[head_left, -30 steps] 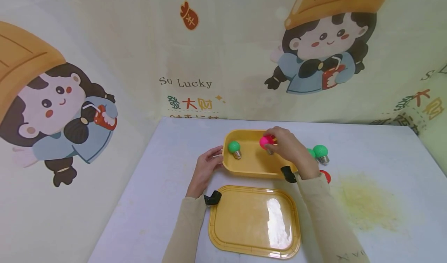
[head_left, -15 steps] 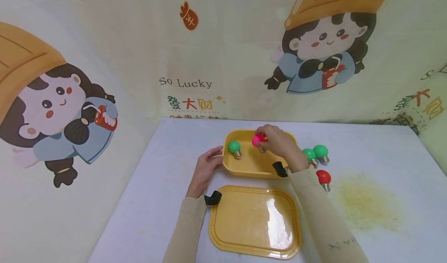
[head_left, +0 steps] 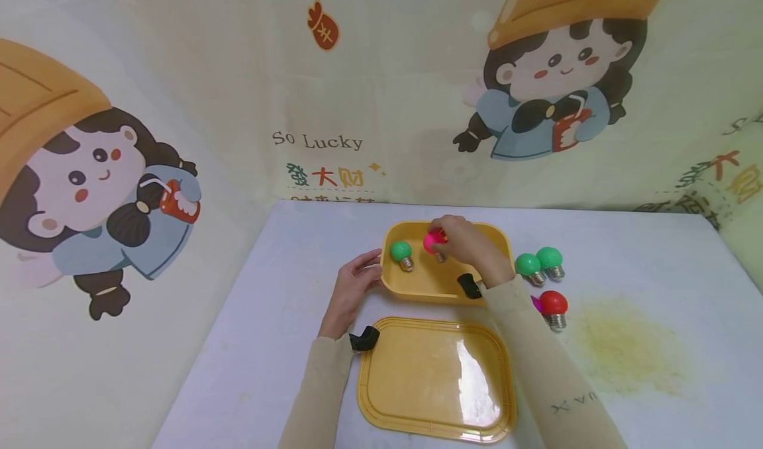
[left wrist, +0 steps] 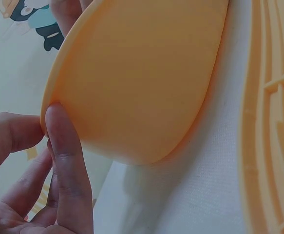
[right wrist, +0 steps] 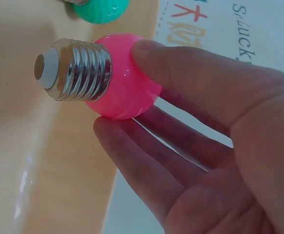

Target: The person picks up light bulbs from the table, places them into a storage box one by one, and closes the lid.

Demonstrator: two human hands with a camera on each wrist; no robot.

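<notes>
My right hand (head_left: 471,244) pinches a pink light bulb (head_left: 433,242) by its globe, over the inside of the yellow plastic box (head_left: 432,297). In the right wrist view the pink bulb's silver screw base (right wrist: 85,70) points left, away from the fingers. A green bulb (head_left: 401,251) lies in the box's left part. At the box's left end, my left hand (head_left: 352,287) grips the rim; the left wrist view has the thumb (left wrist: 66,146) on the wall and the forefinger at the edge.
A flat yellow lid (head_left: 435,379) lies on the white table (head_left: 256,369) in front of the box. Right of the box are two green bulbs (head_left: 528,264), a red bulb (head_left: 554,303), and a purple piece partly hidden by the right sleeve. A printed cloth (head_left: 405,104) hangs behind.
My right hand has moved left over the box with the pink bulb, uncovering the green and red bulbs at the right. My left hand stays at the box's end.
</notes>
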